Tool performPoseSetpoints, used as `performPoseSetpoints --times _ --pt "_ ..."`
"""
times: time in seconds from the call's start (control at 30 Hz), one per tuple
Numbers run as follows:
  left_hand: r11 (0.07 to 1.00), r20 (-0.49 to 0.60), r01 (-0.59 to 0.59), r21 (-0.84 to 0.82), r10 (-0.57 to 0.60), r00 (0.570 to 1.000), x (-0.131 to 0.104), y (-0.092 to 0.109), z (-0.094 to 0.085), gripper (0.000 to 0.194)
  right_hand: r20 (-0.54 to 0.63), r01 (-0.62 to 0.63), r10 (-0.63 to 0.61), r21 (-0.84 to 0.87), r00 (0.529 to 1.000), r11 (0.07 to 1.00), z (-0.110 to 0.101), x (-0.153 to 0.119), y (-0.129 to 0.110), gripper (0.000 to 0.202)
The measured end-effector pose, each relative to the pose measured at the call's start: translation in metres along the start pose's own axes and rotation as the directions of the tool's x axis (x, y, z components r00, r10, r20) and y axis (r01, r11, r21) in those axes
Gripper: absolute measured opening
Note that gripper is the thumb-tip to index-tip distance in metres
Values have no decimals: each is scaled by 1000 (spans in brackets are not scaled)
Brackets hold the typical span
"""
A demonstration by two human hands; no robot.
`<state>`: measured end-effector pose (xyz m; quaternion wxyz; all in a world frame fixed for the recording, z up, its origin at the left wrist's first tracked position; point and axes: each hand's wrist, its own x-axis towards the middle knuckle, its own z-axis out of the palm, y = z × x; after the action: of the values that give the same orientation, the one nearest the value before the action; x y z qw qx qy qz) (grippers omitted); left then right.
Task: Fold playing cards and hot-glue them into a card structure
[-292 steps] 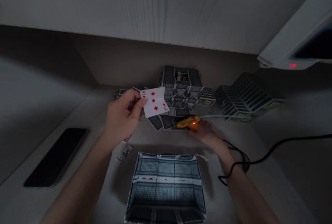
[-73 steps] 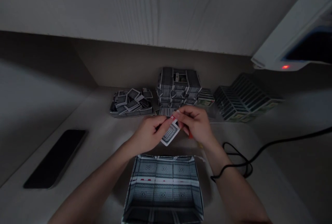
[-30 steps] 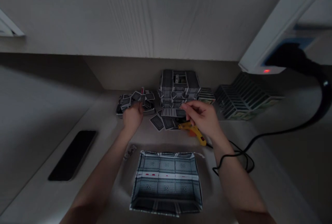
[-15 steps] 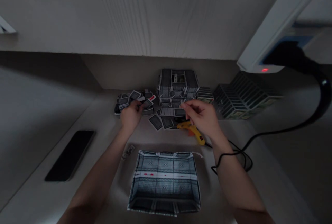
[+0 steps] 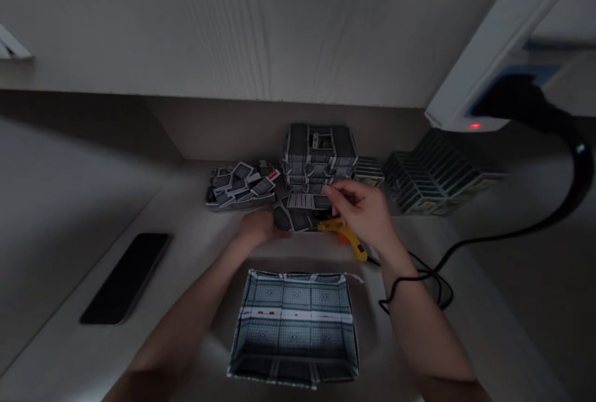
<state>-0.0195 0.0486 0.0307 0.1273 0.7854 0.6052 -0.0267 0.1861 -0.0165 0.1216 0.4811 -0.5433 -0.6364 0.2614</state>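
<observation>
My left hand (image 5: 261, 227) is low over the surface at the left edge of some loose patterned cards (image 5: 302, 220); its fingers reach right, blurred, and what they hold, if anything, cannot be made out. My right hand (image 5: 358, 206) is pinched closed above a yellow glue gun (image 5: 356, 245), in front of a stacked card structure (image 5: 321, 152); what its fingertips hold is too small to name. Nearer to me, between my forearms, stands an open box made of cards (image 5: 295, 316). Behind my left hand is a tray (image 5: 239, 204) heaped with folded card pieces.
A black phone (image 5: 125, 279) lies at the left. Stepped card structures (image 5: 419, 187) stand at the back right. A black cable (image 5: 496, 236) loops by my right forearm, below a power strip (image 5: 460, 104). A pale panel (image 5: 233, 29) overhangs the back.
My left hand has moved from the heaped tray, right and nearer to me, to the loose cards. My right hand has hardly moved.
</observation>
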Motion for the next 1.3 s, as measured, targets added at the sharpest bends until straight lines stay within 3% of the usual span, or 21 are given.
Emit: performPoseSetpoints --times 0.2,0.37,0.5,0.67,0.8,0.9,1.0,1.13,1.23,1.3 --pt "998 11 33 -58 -32 999 1 -2 3 81 -2 27 -27 -31 1000 999 2 0 1 25" --pt "997 7 68 -41 -67 998 3 -10 -9 46 11 22 -22 -50 1000 999 3 0 3 25" --pt "997 -4 8 -76 -9 1000 3 -17 -26 23 28 20 -19 -43 999 999 5 0 4 26" --pt "970 -121 -79 -228 52 991 -13 -19 -50 23 84 39 -33 -69 996 997 10 2 9 23" --pt "891 -195 -159 -425 81 977 -33 -12 -72 29 173 121 -100 -118 980 986 17 3 16 18" --pt "803 -248 -216 -556 89 965 -47 -5 -86 31 258 44 -23 -74 966 996 21 3 19 33" --pt "758 -329 -254 -601 54 943 -53 -1 -91 29 311 -55 40 39 950 998 23 2 17 24" --pt "722 -394 -288 -629 24 919 -52 2 -87 27 207 -40 14 120 978 992 22 -2 5 21" --pt "707 -424 -319 -631 30 905 -54 6 -83 26 99 95 -109 137 989 986 21 -7 -5 18" --pt "690 -433 -374 -620 97 896 -57 10 -83 31 84 215 -230 161 970 963 20 -10 -11 13"
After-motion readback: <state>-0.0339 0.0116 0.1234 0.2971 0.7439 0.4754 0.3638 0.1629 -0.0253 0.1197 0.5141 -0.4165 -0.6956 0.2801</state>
